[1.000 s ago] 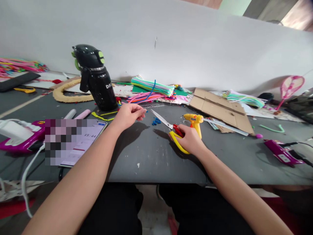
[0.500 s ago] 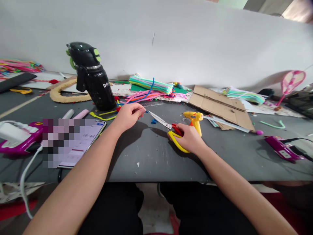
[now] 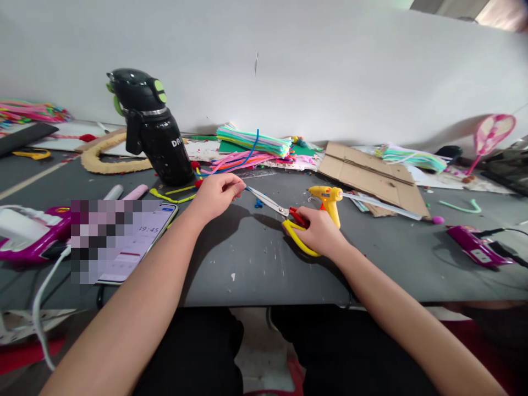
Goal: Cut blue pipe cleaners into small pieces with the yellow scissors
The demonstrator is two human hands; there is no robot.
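Observation:
My left hand (image 3: 218,199) is closed in a pinch on a short blue pipe cleaner piece (image 3: 246,188); most of the piece is hidden by the fingers. Its visible end meets the tips of the scissors (image 3: 270,203). Those scissors have red and yellow handles, and my right hand (image 3: 319,231) is wrapped round them, blades pointing left and away from me. Small blue snippets (image 3: 258,203) lie on the table just under the blades. A yellow glue gun (image 3: 328,201) stands right behind my right hand, with a clear glue stick out of its back.
A black bottle (image 3: 160,137) stands at the back left, near yellow pipe cleaners (image 3: 173,193). A phone (image 3: 136,242) and a purple power strip (image 3: 37,236) lie left. Behind are pipe cleaner bundles (image 3: 256,140) and cardboard (image 3: 371,176); another purple power strip (image 3: 478,247) is right.
The view has shifted very slightly. Both hands stay nearly in place, with the scissor tips still at the blue pipe cleaner piece.

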